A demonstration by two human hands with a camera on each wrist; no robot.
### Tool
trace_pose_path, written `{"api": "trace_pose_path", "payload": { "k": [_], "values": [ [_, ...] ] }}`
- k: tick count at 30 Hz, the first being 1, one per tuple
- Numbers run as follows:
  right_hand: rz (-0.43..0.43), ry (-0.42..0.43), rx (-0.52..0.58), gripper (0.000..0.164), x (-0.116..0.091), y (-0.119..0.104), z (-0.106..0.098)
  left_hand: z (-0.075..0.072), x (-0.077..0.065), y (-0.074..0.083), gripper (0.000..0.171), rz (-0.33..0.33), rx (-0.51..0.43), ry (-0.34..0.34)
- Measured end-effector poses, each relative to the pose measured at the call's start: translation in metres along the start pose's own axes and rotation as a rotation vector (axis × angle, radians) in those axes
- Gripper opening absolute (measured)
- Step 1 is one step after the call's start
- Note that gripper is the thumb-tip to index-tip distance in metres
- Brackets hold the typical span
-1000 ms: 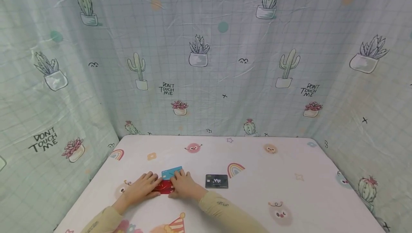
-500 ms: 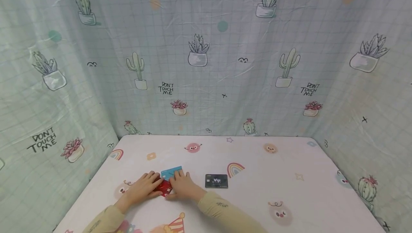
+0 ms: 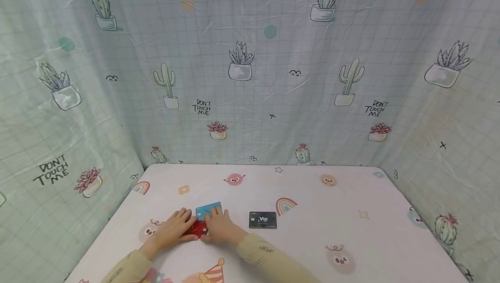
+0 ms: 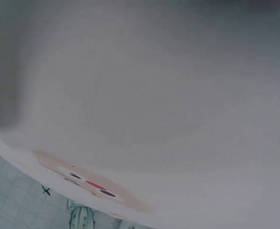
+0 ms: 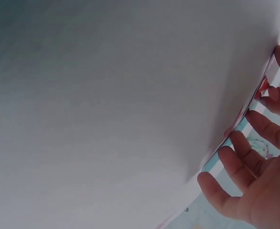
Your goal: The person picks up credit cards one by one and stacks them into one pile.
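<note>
A red bank card (image 3: 201, 229) lies on the table in the head view, partly covered by both hands. My left hand (image 3: 169, 231) holds its left part, index finger at the far edge and thumb at the near edge. From the right, my right hand (image 3: 223, 226) holds it between thumb and index finger. Just beyond lies a blue bank card (image 3: 203, 210), slightly tilted, with fingertips of my right hand over its right part. In the right wrist view my right hand (image 5: 259, 186) has bent fingers, fingertips down at the cards' edge. The left wrist view shows no hand.
A black card marked Vip (image 3: 263, 226) lies flat to the right of my right hand. The white table (image 3: 304, 239) carries printed cartoon faces and rainbows. Cactus-print curtains (image 3: 269, 87) stand behind it and at both sides.
The red card turned clockwise between my hands, then back nearly straight, and sits slightly further left. My right hand has shifted slightly left, uncovering more of the blue card.
</note>
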State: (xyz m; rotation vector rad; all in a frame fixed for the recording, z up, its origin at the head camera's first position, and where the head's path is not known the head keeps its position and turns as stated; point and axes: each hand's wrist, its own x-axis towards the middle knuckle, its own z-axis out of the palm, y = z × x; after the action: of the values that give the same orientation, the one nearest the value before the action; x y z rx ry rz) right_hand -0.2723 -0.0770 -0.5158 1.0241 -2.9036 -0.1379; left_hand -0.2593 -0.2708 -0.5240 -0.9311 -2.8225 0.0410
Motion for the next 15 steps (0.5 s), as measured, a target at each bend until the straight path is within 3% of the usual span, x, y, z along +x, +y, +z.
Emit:
{"api": "trace_pose_path", "payload": {
  "k": [5, 15],
  "values": [
    [-0.015, -0.006, 0.017, 0.055, -0.0019, 0.0015, -0.0057, 0.0002, 0.0023, 0.0021, 0.066, -0.031, -0.009, -0.022],
    [-0.014, -0.011, 0.055, 0.055, -0.0043, 0.0012, -0.0103, 0.0025, 0.0046, 0.0034, 0.064, 0.001, 0.032, 0.014]
  ]
}}
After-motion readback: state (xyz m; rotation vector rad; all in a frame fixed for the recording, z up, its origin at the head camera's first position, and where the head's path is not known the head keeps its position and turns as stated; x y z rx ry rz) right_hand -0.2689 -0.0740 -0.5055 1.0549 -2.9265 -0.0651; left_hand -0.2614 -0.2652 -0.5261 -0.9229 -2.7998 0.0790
